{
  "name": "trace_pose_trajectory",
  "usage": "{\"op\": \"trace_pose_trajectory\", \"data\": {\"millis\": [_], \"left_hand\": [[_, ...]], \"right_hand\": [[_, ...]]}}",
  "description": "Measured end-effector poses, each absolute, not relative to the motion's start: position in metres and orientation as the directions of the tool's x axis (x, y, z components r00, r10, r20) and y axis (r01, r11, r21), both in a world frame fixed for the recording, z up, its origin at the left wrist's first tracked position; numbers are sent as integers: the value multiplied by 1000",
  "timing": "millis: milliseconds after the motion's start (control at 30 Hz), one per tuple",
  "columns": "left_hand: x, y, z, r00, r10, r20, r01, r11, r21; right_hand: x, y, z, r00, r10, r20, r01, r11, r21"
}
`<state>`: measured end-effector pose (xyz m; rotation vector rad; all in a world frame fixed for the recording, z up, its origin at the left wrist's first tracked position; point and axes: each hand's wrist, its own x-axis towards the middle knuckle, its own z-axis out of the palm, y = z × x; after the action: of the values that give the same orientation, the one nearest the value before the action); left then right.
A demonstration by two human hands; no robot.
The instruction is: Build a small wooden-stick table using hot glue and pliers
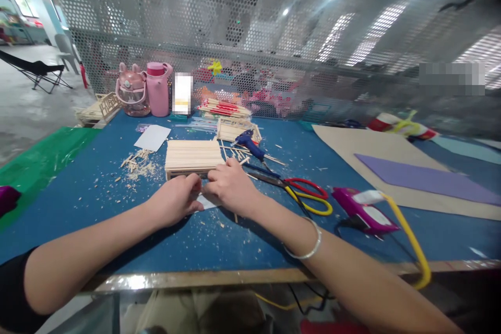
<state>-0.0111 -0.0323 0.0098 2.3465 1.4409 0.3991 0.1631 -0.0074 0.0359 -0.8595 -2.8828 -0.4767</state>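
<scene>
Stick model [193,155], pale wood, flat slatted top, sits on blue table [136,240] approx. mid, directly beyond the hands. L hand [180,201] at its front edge, fingers curled, partly closed; R hand [233,185] at front R corner, fingers bent, also partly closed. Can't tell what, if anything, either one grips; fingertips hide it. White paper [207,202] partly visible btwn/under hands. Bracelet [320,242] on R wrist.

Text/labels: upright white panel [182,99] at back has pixelated face, yellowish strip low down, unreadable. Stick bundle [225,108] w/ red bands, any print too small to read. Magenta device [366,214] at R has pale patches, no legible txt; yellow band [409,240] loops off it past table edge.

Containers: see-thru pink bottle [133,95] w/ eared lid + handle, back L, contents unclear. Pink flask [158,91] beside it, opaque, darker pink cap on, inside hidden.

Other: blue glue gun [250,143] R of model, near small stick frame [235,129] and loose sticks. Scissors [287,183], red + yellow handles, R of R hand. White card [152,138] back L of model; wood scraps [139,164] piled L of model, crumbs scattered. Purple sheet [422,177] lies on beige sheet [340,151], far R. Perforated screen [156,10] behind table.
</scene>
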Motion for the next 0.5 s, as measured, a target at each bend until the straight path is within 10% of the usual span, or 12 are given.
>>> {"op": "trace_pose_trajectory", "data": {"millis": [167,500], "left_hand": [[-12,-32,9,448,891,68,782,-428,453],[-13,-32,8,456,888,62,793,-437,425]], "right_hand": [[158,-10,47,-846,532,30,517,808,281],[171,-5,36,-831,530,170,552,823,133]]}}
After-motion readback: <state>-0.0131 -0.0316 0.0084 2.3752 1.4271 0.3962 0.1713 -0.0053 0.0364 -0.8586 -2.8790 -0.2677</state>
